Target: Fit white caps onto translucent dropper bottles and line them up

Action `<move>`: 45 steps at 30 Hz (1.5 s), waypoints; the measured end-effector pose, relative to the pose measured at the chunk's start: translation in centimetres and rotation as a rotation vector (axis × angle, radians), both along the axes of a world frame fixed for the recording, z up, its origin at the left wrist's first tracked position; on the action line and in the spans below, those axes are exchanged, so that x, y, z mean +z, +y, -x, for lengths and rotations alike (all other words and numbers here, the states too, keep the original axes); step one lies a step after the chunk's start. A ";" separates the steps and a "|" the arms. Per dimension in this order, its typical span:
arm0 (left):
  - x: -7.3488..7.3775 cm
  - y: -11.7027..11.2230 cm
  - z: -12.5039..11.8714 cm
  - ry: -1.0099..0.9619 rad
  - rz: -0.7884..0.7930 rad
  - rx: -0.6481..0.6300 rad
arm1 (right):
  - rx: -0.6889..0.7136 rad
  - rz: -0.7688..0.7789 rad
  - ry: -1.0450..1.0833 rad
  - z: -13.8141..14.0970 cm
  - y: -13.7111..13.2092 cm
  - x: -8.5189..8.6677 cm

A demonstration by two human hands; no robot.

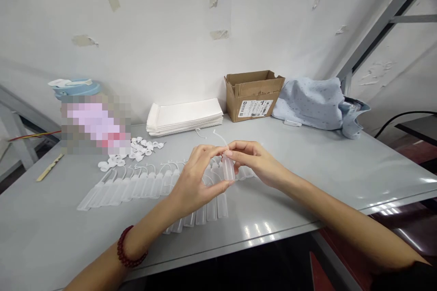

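A workshop (grey bench (pixel 41 218), rows of bottles (pixel 118 191), loose white pieces (pixel 112 162)).

We hold a small translucent plastic bottle (pixel 228 169) nearly upright, its neck partly hidden in our grip, a thin pale strand (pixel 221 137) curving up and leftward from its top. Beneath it, matching bottles (pixel 146 186) lie side by side in rows, similar strands showing on many.

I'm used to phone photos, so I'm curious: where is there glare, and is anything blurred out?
In the head view, bright glare spots the grey table along its near edge, a coarse pixelated patch hides detail at left, and the held translucent bottle looks fairly sharp.
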State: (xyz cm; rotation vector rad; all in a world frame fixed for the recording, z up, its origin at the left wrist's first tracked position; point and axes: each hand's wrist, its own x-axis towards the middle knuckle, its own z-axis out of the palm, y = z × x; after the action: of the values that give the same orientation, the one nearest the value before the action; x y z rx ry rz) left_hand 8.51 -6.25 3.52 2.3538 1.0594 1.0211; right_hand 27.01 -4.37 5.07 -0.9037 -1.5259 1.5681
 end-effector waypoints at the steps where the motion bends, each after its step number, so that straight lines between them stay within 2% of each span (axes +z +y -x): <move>1: 0.0 0.0 0.0 0.003 -0.006 -0.005 | 0.001 -0.002 -0.027 -0.1 0.0 0.1; 8: -0.1 -0.1 0.0 0.075 -0.107 -0.022 | -0.029 0.039 -0.092 -0.2 0.1 0.3; 15: 0.1 -0.2 0.4 0.101 -0.236 -0.124 | -0.043 0.036 -0.168 -0.1 -0.1 0.3; 20: 0.4 -0.3 0.3 0.123 -0.163 -0.145 | 0.070 0.043 -0.263 -0.9 0.5 0.4; 25: 0.6 -0.7 0.2 0.220 -0.115 -0.205 | 0.325 0.057 -0.438 -2.3 1.0 1.0; 29: 0.4 -1.0 0.0 0.301 -0.082 -0.240 | 0.450 0.096 -0.530 -2.8 0.9 1.4; 36: -0.1 -1.4 -0.3 0.401 -0.030 -0.273 | 0.513 0.148 -0.619 -2.6 0.8 1.5; 45: -0.4 -1.6 -0.4 0.465 -0.054 -0.291 | 0.539 0.159 -0.641 -2.3 0.9 0.3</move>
State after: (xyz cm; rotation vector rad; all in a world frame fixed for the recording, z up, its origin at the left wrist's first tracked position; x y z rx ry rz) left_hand 8.88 -7.88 3.09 2.7609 0.8002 0.4111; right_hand 29.29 -3.49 5.42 -1.2351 -2.2602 1.8991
